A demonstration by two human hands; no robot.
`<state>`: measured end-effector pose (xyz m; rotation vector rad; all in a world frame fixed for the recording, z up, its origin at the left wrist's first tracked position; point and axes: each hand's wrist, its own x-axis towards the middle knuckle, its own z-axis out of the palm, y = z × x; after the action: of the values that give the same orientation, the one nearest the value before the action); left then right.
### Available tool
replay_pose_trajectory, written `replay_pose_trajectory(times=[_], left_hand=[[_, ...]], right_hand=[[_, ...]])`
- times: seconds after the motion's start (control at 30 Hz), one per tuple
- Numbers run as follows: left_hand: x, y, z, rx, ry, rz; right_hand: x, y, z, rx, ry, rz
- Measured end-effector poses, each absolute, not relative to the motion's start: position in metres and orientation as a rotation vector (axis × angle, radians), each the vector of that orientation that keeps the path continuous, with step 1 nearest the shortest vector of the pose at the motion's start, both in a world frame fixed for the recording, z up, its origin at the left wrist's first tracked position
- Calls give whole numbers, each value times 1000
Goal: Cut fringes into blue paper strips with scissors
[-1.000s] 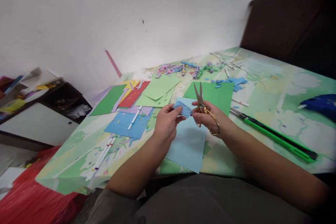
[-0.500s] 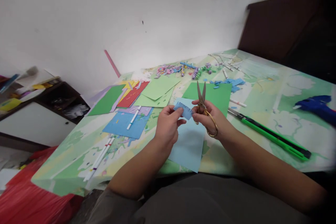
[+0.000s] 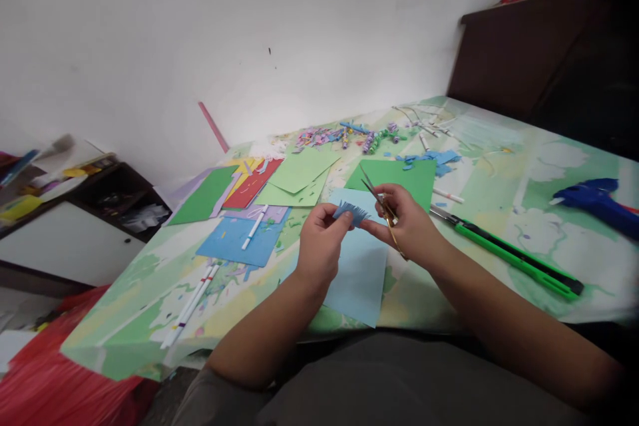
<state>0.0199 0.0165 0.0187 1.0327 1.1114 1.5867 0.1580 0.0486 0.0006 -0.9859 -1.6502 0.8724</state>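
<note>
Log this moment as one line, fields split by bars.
left hand: pinching fringed paper | right hand: holding scissors, fingertip at fringed paper | cutter: on table, blade toward green sheet

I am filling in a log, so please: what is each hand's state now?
Left hand: closed, pinching a small fringed blue paper strip.
Right hand: partly closed, holding gold-handled metal scissors.

The paper strip (image 3: 352,212) is blue, the scissors (image 3: 384,202) gold-handled, the cutter (image 3: 519,262) green, the tablecloth (image 3: 120,309) patterned green and white.
</note>
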Motion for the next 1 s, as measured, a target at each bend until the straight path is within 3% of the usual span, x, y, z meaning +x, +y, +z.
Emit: replay_pose_trajectory(times=[0.4,1.0], left_hand=[[17,10,17,937,1128,1508],[19,-4,9,847,1116,1470]], right_hand=[[150,37,-2,-1307,-1673,577],[154,30,-18,-1281,-1523,723]])
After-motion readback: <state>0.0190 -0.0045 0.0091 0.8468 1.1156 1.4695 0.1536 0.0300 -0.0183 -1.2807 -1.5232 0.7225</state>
